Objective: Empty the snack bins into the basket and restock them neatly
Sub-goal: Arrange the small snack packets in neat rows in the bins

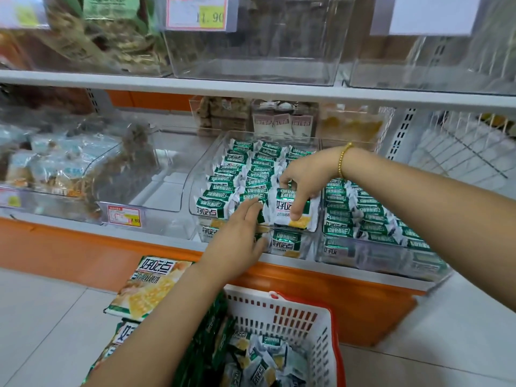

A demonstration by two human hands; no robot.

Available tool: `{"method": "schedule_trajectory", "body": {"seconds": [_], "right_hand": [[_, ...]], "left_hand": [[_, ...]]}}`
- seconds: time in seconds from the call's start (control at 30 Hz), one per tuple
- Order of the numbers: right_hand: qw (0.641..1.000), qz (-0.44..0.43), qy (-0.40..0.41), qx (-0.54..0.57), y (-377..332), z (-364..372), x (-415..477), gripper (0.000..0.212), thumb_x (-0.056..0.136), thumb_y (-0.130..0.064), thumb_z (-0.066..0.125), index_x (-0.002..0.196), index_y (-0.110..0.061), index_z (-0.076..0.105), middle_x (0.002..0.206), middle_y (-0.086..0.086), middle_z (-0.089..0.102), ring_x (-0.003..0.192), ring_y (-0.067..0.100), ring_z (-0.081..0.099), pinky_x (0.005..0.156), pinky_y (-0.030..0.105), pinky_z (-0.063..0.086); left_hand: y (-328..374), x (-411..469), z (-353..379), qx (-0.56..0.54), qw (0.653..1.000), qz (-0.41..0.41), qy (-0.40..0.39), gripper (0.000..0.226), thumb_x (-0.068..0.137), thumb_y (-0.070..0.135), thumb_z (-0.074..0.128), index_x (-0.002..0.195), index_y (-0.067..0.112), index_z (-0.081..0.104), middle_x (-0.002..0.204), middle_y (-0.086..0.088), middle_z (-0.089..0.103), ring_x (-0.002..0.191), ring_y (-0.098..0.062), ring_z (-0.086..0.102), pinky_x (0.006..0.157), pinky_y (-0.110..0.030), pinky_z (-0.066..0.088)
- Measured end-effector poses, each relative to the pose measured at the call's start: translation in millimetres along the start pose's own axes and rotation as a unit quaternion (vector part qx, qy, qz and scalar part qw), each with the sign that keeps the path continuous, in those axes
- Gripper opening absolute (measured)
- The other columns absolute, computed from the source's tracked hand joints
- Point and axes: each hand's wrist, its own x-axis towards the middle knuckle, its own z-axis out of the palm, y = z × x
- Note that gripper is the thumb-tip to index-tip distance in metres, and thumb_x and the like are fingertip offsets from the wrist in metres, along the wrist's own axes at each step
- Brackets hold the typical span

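A clear plastic bin point(195, 174) on the lower shelf holds neat rows of green-and-white snack packets point(237, 169). My right hand point(304, 180) pinches one packet point(296, 210) at the front right of that bin, standing it upright. My left hand point(240, 238) lies flat with fingers apart against the front row of packets. A second bin point(391, 255) to the right is filled with the same packets. Below, a white basket point(315, 322) with a red handle holds several loose packets point(259, 364).
Two large empty snack bags point(150, 286) lie on the floor left of the basket. An empty clear bin point(156, 188) stands to the left, with other snack bins beyond it. The upper shelf carries more clear bins point(251, 51) and a price tag point(195, 12).
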Motion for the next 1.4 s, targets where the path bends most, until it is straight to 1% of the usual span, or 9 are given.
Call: {"method": "schedule_trajectory", "body": {"seconds": [0.23, 0.4, 0.6, 0.67, 0.93, 1.0, 1.07, 1.17, 1.4], "right_hand": [[0.981, 0.028, 0.142, -0.129, -17.6, 29.9, -9.4, 0.076, 0.072, -0.054, 0.075, 0.131, -0.012, 0.050, 0.117, 0.006, 0.057, 0.104, 0.023, 0.054, 0.080, 0.032, 0.047], [0.968, 0.049, 0.191, -0.155, -20.7, 48.0, -11.2, 0.069, 0.070, -0.055, 0.076, 0.120, -0.012, 0.056, 0.108, 0.005, 0.057, 0.098, 0.022, 0.054, 0.077, 0.036, 0.050], [0.973, 0.078, 0.161, -0.149, -25.6, 50.6, -12.9, 0.058, 0.072, -0.052, 0.075, 0.108, -0.008, 0.062, 0.093, 0.003, 0.056, 0.088, 0.021, 0.056, 0.071, 0.033, 0.047], [0.968, 0.075, 0.168, -0.170, -28.3, 57.4, -15.0, 0.051, 0.079, -0.049, 0.071, 0.110, -0.009, 0.062, 0.101, 0.005, 0.058, 0.095, 0.021, 0.056, 0.072, 0.033, 0.044], [0.969, 0.099, 0.176, -0.144, -30.8, 64.8, -23.1, 0.050, 0.088, -0.046, 0.062, 0.117, -0.006, 0.058, 0.112, 0.009, 0.058, 0.106, 0.025, 0.057, 0.081, 0.036, 0.048], [0.957, 0.121, 0.228, -0.133, -39.5, 84.7, -26.1, 0.047, 0.099, -0.031, 0.048, 0.133, 0.001, 0.045, 0.131, 0.017, 0.050, 0.122, 0.030, 0.047, 0.097, 0.038, 0.042], [0.951, 0.143, 0.257, -0.097, -53.8, 113.0, -26.7, 0.057, 0.102, -0.016, 0.030, 0.150, 0.004, 0.008, 0.155, 0.025, 0.016, 0.144, 0.035, 0.017, 0.118, 0.041, 0.019], [0.944, 0.154, 0.291, -0.032, -68.0, 139.2, -22.5, 0.065, 0.103, -0.018, 0.023, 0.143, -0.002, -0.026, 0.156, 0.020, -0.021, 0.146, 0.033, -0.014, 0.120, 0.041, -0.007], [0.936, 0.170, 0.301, -0.069, -64.1, 144.5, 2.1, 0.087, 0.100, -0.051, 0.032, 0.143, -0.001, -0.024, 0.156, 0.024, -0.015, 0.146, 0.039, -0.009, 0.119, 0.049, -0.006]], "left_hand": [[-3.7, -0.7, -1.5, -0.008, 1.000, 0.003, -0.004, 0.063, 0.093, 0.034, 0.054, 0.146, 0.016, 0.026, 0.158, 0.003, 0.017, 0.136, -0.019, 0.037, 0.104, -0.027, 0.034], [-4.5, -3.0, -5.3, -0.007, 1.000, 0.008, -0.012, 0.064, 0.091, 0.037, 0.056, 0.147, 0.018, 0.029, 0.158, 0.004, 0.018, 0.117, -0.022, 0.053, 0.096, -0.027, 0.038], [-7.4, -3.9, -4.8, -0.014, 0.999, 0.033, -0.008, 0.065, 0.090, 0.045, 0.051, 0.147, 0.020, 0.032, 0.155, 0.000, 0.024, 0.127, -0.023, 0.047, 0.100, -0.030, 0.039], [-5.6, -2.9, -4.5, -0.004, 1.000, 0.031, -0.004, 0.065, 0.092, 0.042, 0.054, 0.148, 0.022, 0.030, 0.156, 0.001, 0.022, 0.125, -0.022, 0.048, 0.098, -0.030, 0.041], [-2.6, 5.1, -1.8, -0.007, 0.999, 0.037, -0.005, 0.068, 0.092, 0.042, 0.055, 0.150, 0.023, 0.026, 0.159, 0.002, 0.013, 0.145, -0.017, 0.020, 0.111, -0.031, 0.030], [-1.2, 6.9, -0.8, -0.016, 0.999, 0.033, -0.003, 0.068, 0.091, 0.039, 0.057, 0.149, 0.022, 0.026, 0.159, 0.002, 0.013, 0.145, -0.017, 0.019, 0.111, -0.030, 0.028], [0.5, 7.3, 1.5, -0.026, 0.999, 0.026, 0.002, 0.071, 0.091, 0.035, 0.058, 0.150, 0.018, 0.023, 0.159, -0.001, 0.013, 0.146, -0.017, 0.013, 0.114, -0.025, 0.018], [2.2, 7.2, 6.5, -0.021, 1.000, 0.016, 0.015, 0.080, 0.092, 0.033, 0.056, 0.153, 0.015, 0.008, 0.161, -0.002, 0.007, 0.147, -0.014, 0.004, 0.111, -0.019, 0.004], [1.3, 16.9, 9.6, 0.006, 1.000, 0.000, -0.011, 0.081, 0.093, 0.029, 0.054, 0.153, 0.013, 0.001, 0.161, -0.002, -0.002, 0.147, -0.014, -0.008, 0.114, -0.023, -0.005]]}}
